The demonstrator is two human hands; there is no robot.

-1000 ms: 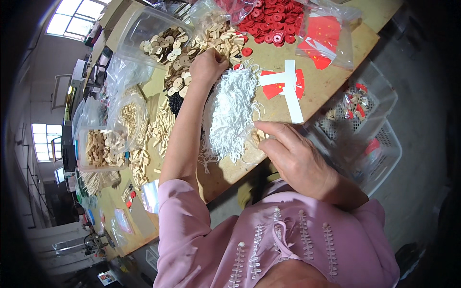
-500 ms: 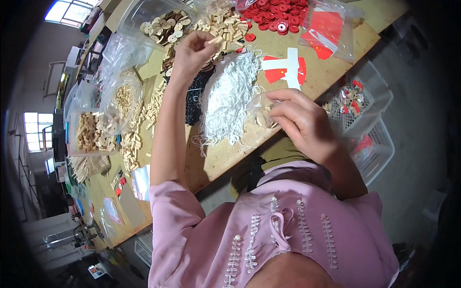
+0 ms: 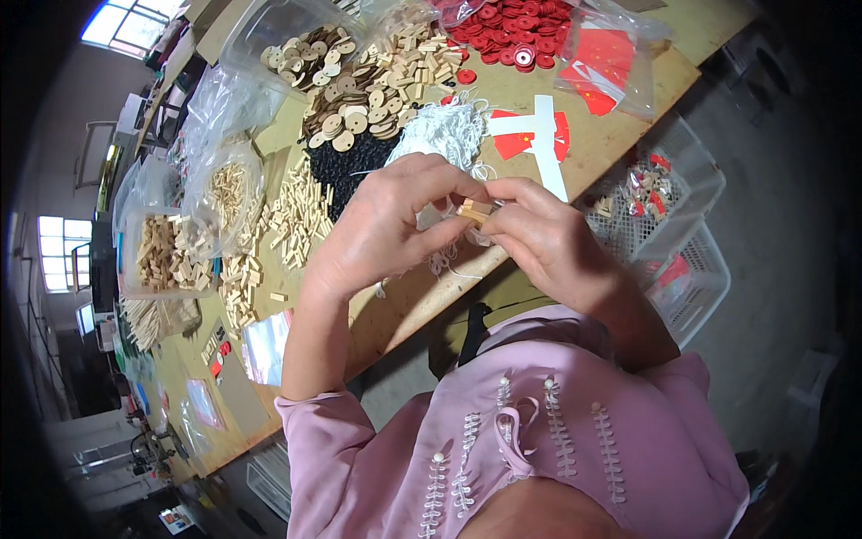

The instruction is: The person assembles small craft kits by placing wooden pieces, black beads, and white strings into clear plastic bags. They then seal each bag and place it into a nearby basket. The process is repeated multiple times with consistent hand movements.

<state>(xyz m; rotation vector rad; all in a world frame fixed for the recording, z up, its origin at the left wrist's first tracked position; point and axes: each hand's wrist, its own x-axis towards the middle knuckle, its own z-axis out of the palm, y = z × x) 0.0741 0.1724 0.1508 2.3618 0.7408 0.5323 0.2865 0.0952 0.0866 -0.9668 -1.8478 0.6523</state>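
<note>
My left hand (image 3: 382,220) pinches a small wooden block (image 3: 474,210) between thumb and fingers. Right against it, my right hand (image 3: 552,238) has its fingers closed at the same spot; the small clear bag it held a moment earlier is mostly hidden behind the fingers. Both hands meet over the near edge of the table, in front of a heap of white strings (image 3: 449,130). Beyond the left hand lie a pile of small black pieces (image 3: 334,175), round wooden discs (image 3: 359,112) and more wooden blocks (image 3: 422,58).
Red discs (image 3: 512,36) and a clear bag of red flags (image 3: 600,63) lie at the back. Red flags with white strips (image 3: 543,135) rest to the right. White plastic baskets (image 3: 691,287) stand beyond the table edge. A tub of blocks (image 3: 162,251) sits at left.
My left hand has come back from the wooden block pile with a block and now meets my right hand. The right hand has shifted slightly left, and its bag is now mostly covered.
</note>
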